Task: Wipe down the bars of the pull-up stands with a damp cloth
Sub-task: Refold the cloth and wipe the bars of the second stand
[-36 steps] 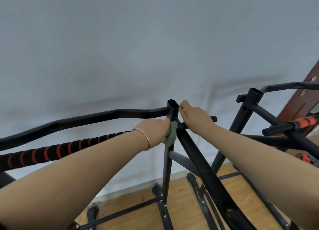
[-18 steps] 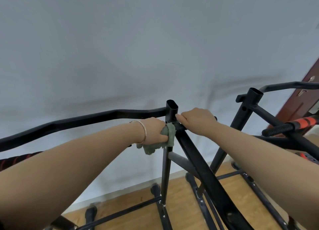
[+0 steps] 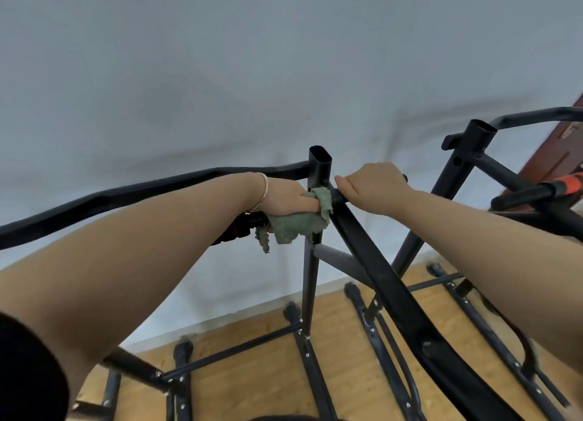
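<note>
Centrally, the left hand (image 3: 284, 199) is curled round a green cloth (image 3: 296, 226), bunching it against the black upright (image 3: 319, 168) just below its open top, with loose corners hanging under the fist. The right hand (image 3: 375, 187) wraps a short side bar (image 3: 337, 196) beside that joint, likely steadying the frame. The cloth looks soft, limp and light, best held wadded in the palm. The tubing looks rigid and smooth — probably slick once wet. A second stand (image 3: 457, 174) stands to the right.

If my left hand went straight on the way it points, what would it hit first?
Probably the upright post: the left hand and its green cloth are right against it. The right hand grips a short bar just beyond; depth is unclear.
</note>
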`<state>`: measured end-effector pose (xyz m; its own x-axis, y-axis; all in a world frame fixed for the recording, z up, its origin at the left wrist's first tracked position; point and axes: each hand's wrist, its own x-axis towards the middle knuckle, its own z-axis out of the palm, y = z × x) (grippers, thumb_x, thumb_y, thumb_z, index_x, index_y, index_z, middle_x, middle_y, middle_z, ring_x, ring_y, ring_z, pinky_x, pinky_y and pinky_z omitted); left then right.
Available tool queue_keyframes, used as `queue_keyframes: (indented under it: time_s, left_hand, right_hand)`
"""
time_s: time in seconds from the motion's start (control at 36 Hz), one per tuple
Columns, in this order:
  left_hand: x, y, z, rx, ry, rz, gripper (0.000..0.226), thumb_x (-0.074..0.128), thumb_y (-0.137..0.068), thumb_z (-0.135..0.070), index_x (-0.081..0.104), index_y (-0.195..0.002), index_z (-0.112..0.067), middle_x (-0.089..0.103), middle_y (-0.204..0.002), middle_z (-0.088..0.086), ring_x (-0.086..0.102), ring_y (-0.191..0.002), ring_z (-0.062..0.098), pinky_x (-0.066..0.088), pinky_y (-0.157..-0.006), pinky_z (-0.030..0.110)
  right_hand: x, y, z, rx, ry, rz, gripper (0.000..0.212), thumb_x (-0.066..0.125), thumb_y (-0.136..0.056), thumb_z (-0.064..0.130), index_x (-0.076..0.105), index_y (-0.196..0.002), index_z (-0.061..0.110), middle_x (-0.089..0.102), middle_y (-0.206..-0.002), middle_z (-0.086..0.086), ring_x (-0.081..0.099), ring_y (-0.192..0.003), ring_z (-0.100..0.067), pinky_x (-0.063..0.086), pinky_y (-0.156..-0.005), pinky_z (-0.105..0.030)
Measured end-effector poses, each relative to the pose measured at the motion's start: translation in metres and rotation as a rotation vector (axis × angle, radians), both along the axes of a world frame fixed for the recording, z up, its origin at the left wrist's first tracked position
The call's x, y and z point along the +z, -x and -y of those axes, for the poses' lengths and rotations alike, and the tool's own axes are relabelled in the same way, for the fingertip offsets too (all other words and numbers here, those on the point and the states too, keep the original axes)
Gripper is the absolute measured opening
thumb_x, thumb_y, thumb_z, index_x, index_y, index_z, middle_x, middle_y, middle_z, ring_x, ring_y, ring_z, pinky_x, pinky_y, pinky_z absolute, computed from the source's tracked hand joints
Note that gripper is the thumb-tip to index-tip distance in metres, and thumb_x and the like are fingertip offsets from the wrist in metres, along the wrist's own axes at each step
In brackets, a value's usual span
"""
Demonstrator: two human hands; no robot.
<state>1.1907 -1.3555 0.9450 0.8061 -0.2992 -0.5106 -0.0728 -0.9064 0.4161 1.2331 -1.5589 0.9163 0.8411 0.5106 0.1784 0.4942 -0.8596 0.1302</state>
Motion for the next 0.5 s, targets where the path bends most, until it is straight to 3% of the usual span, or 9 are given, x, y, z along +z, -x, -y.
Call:
queue_keyframes:
  time_s: [0.08,0.17,0.25,0.33,0.42,0.5]
  left_hand:
    - [0.001,0.005,0.006,-0.069,-0.08,0.112,0.047,0.045,-0.093,-0.055,0.069,-0.092,-0.014,0.073,-0.093,0.004,0.069,-0.088,0.024,0.056,-0.084,0.037]
    - [0.001,0.015,0.011,-0.093,-0.155,0.21,0.041,0.047,-0.094,-0.051,0.065,-0.089,-0.016,0.069,-0.088,0.002,0.066,-0.082,0.02,0.055,-0.076,0.034]
    - [-0.005,0.024,0.014,-0.082,-0.264,0.433,0.03,0.048,-0.093,-0.045,0.054,-0.089,-0.016,0.062,-0.08,0.001,0.059,-0.069,0.018,0.048,-0.061,0.032]
    - [-0.011,0.027,0.015,-0.07,-0.381,0.568,0.024,0.048,-0.095,-0.04,0.047,-0.093,-0.016,0.053,-0.072,-0.003,0.051,-0.061,0.015,0.045,-0.059,0.032]
    - [-0.01,0.023,0.014,-0.111,-0.397,0.53,0.015,0.057,-0.093,-0.031,0.056,-0.093,-0.016,0.056,-0.073,-0.006,0.053,-0.062,0.012,0.05,-0.061,0.031]
    - [-0.003,0.014,0.009,-0.113,-0.237,0.397,0.025,0.054,-0.092,-0.039,0.06,-0.077,-0.02,0.062,-0.07,-0.004,0.058,-0.063,0.011,0.044,-0.055,0.025]
  right_hand:
    - [0.023,-0.01,-0.005,-0.056,0.011,-0.388,0.061,0.022,-0.101,0.039,0.06,-0.063,0.009,0.067,-0.053,-0.004,0.065,-0.056,-0.024,0.048,-0.063,-0.032]
    - [0.029,-0.014,-0.008,-0.074,-0.01,-0.66,0.062,0.023,-0.101,0.034,0.063,-0.069,0.0,0.069,-0.057,-0.013,0.067,-0.053,-0.029,0.058,-0.071,-0.038]
    - [0.023,-0.012,-0.012,-0.014,-0.007,-0.495,0.047,0.028,-0.101,0.031,0.052,-0.066,0.01,0.059,-0.062,-0.004,0.055,-0.061,-0.025,0.046,-0.066,-0.035]
    - [0.009,-0.009,-0.012,0.02,-0.037,-0.227,0.051,0.024,-0.103,0.036,0.04,-0.062,0.012,0.047,-0.061,-0.003,0.045,-0.061,-0.023,0.035,-0.061,-0.034]
    - [0.003,-0.006,-0.009,0.03,-0.052,-0.078,0.053,0.023,-0.105,0.034,0.034,-0.058,0.012,0.043,-0.056,-0.003,0.041,-0.055,-0.024,0.035,-0.058,-0.034]
    - [0.002,-0.004,-0.01,0.025,-0.106,-0.044,0.051,0.024,-0.106,0.03,0.029,-0.057,0.016,0.041,-0.054,-0.003,0.044,-0.056,-0.027,0.036,-0.059,-0.034]
